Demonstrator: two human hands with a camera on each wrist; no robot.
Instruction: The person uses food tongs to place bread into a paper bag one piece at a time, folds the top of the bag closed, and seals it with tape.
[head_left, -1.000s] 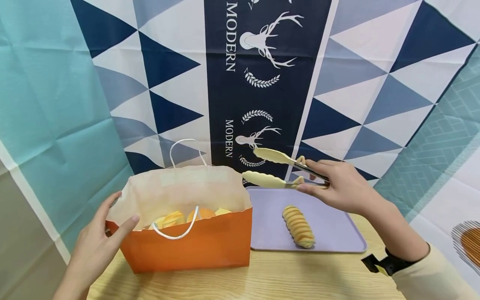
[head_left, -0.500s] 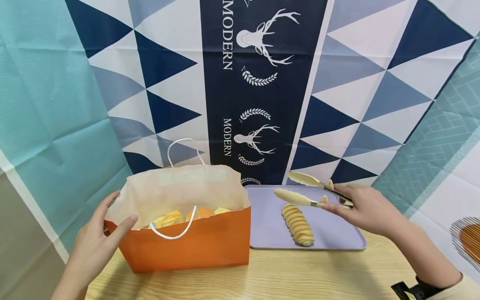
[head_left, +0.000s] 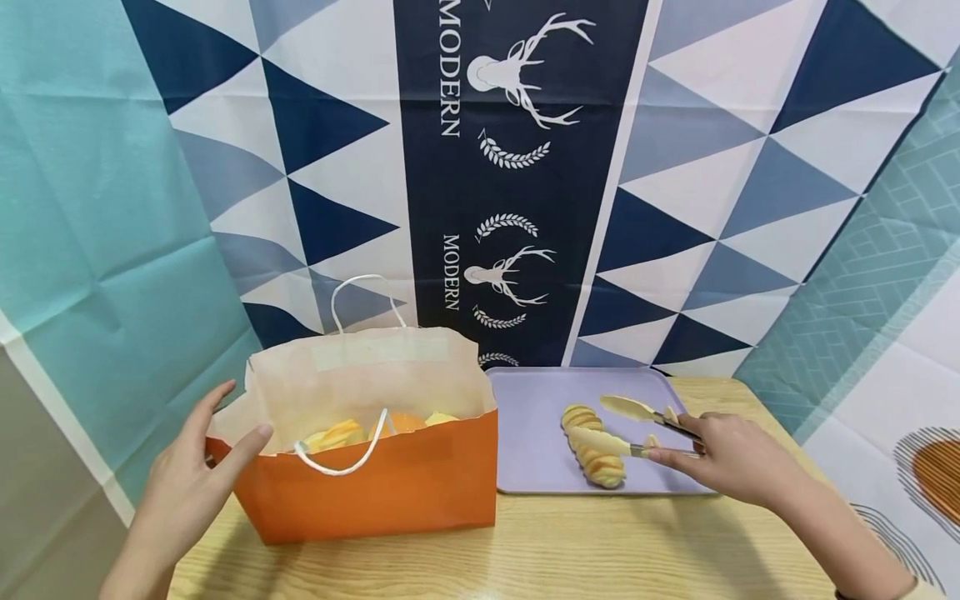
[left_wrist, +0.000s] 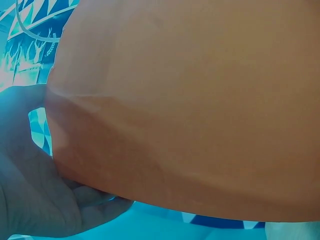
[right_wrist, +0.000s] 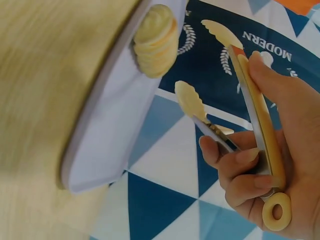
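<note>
My left hand [head_left: 180, 483] holds the left side of an orange paper bag [head_left: 382, 492], the thumb at its front corner and the fingers at the side and back. The bag stands upright with its mouth open. Inside lie several bread pieces [head_left: 337, 435], partly hidden by the front wall. In my right hand [head_left: 738, 458] I grip metal tongs with cream scalloped tips [head_left: 630, 407]. The tips are spread apart. In the head view, the near tip overlaps a long ridged bread roll [head_left: 600, 468] on a lilac tray [head_left: 525, 433]; the right wrist view shows the tongs [right_wrist: 257, 110] apart from the roll.
The tray lies just right of the bag on a light wooden table [head_left: 570, 542]. White cord handles [head_left: 345, 468] stand at the bag's front and back. A patterned cloth [head_left: 517, 192] hangs behind the table.
My right hand has moved right and down, bringing the spread tongs from beside the bag's right rim to over the bread roll. The left hand stays at the bag.
</note>
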